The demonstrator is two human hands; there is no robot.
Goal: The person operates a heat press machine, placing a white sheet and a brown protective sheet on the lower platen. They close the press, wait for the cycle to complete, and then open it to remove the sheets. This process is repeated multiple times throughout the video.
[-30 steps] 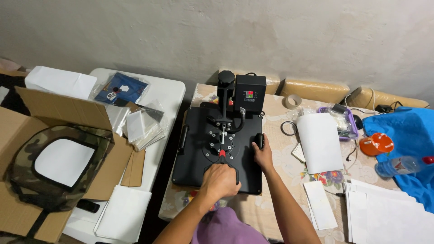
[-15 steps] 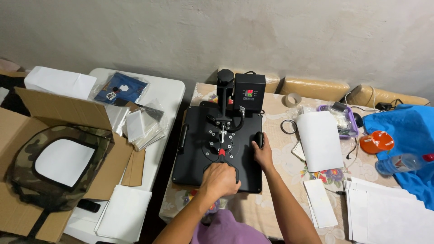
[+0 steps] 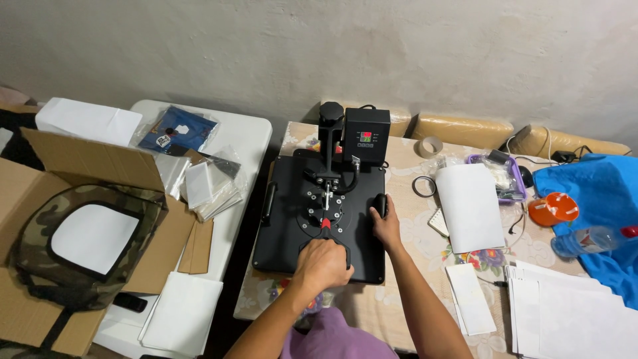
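Black heat press, centre frame, long axis toward the wall. Left hand fisted around its front handle; right hand grips side handle.

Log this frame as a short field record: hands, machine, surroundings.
left hand: closed over the lever handle at the front of the heat press
right hand: gripping the black side handle on the press's right edge
press state: top plate down, flat
control box: at the back, display lit
right of press: white sheet, orange lid, water bottle
left table: cardboard box with camouflage cap
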